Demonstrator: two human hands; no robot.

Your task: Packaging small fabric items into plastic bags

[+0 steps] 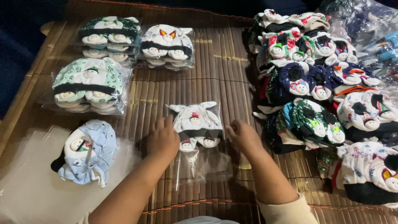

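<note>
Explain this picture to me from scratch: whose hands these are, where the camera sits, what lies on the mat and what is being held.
There is no machine here, just a person's two bare hands. The single picture comes from a camera worn on that person's head, looking down at a brown slatted bamboo mat.

The left hand and right hand each touch one side of a clear plastic bag that holds a white baby cap set with small doll faces. How firmly the fingers pinch it cannot be told.

At top left lie three stacks of already bagged cap sets. At lower left a pale blue cap set rests, unbagged, on a pile of empty clear bags. On the right is a big heap of loose cap sets in many colours.
</note>
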